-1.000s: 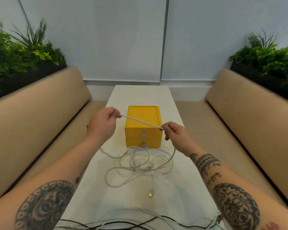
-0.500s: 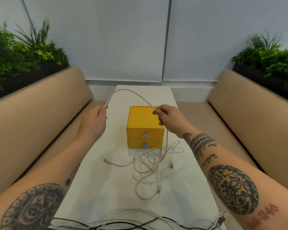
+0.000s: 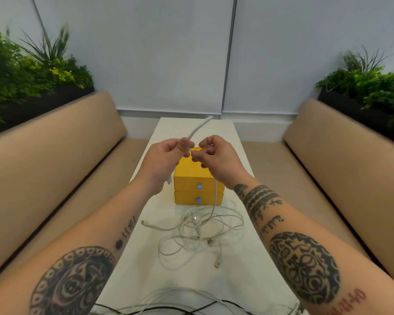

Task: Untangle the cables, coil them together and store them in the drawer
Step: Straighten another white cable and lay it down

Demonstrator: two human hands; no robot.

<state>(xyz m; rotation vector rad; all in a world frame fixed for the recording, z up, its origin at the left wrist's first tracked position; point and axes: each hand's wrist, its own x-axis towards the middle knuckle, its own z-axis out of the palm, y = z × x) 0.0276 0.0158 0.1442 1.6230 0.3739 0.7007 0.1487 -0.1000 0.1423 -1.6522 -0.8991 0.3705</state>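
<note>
Left hand: the left hand is pinching the white cable between thumb and fingertips, raised above the drawer box; a short end is hanging below the palm.
Right hand: the right hand is gripping the same cable with curled fingers, almost touching the left.
Cable run: a loop is arching up and away from the two hands; a second length is dropping from the right hand in front of the box into the tangle.
Tangle: it is lying on the table just in front of the box, with a USB plug trailing at its near side.
Drawers: both are sitting closed.
Step in hand: judged as drawing one cable out of the heap and starting its first coil; untangling is not yet finished.
Next move: it is calling for feeding more length upward hand over hand while watching that the heap is not dragging along or knotting.
Near edge: black and white leads are crossing the table there.
Room: tan benches are flanking the narrow white table, planters are standing behind them, and a pale panelled wall is closing the far end.
</note>
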